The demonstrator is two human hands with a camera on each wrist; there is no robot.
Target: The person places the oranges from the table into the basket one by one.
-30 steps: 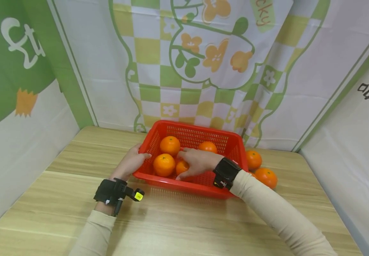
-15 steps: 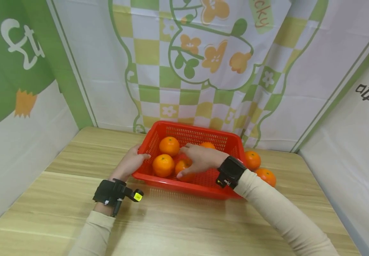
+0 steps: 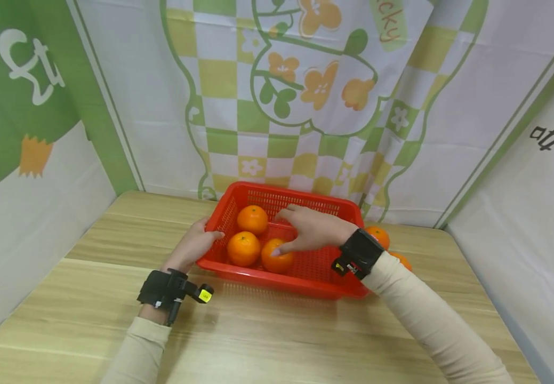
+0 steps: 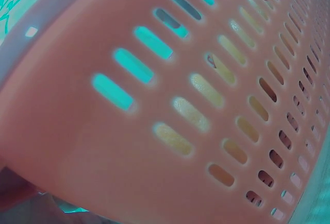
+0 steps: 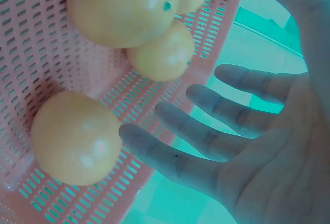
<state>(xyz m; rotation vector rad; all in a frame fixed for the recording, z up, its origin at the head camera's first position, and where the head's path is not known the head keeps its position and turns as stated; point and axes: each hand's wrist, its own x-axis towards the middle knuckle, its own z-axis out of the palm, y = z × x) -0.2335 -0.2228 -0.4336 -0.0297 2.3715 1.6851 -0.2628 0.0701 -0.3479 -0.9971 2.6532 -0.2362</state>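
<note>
Right hand [image 3: 312, 230] sits over the red basket [image 3: 324, 280], mid-frame in the head view, fingers straight and spread, holding nothing; the wrist view shows the open palm [image 5: 268, 157] above the mesh floor, index tip just beside one orange [image 5: 75, 137]. In the head view a fingertip looks to touch the front-right orange [image 3: 277, 256], though I can't confirm contact. Left hand [image 3: 194, 246] holds the basket's left rim, thumb hooked over the edge, fingers on the outer wall (left wrist view is just slotted red wall [image 4: 170, 110], nothing else readable). Three oranges visible in the basket: back one [image 3: 253, 219], front-left [image 3: 243, 248], front-right. Two more [image 3: 377, 234] lie on the worktop [image 3: 277, 330] right of the basket, partly hidden by the right wrist strap. My read: the hand is empty over the load, between a drop-off and the next pick. Next move would need the right hand clear of the basket wall and curled round a worktop orange, left hand bracing the basket.
</note>
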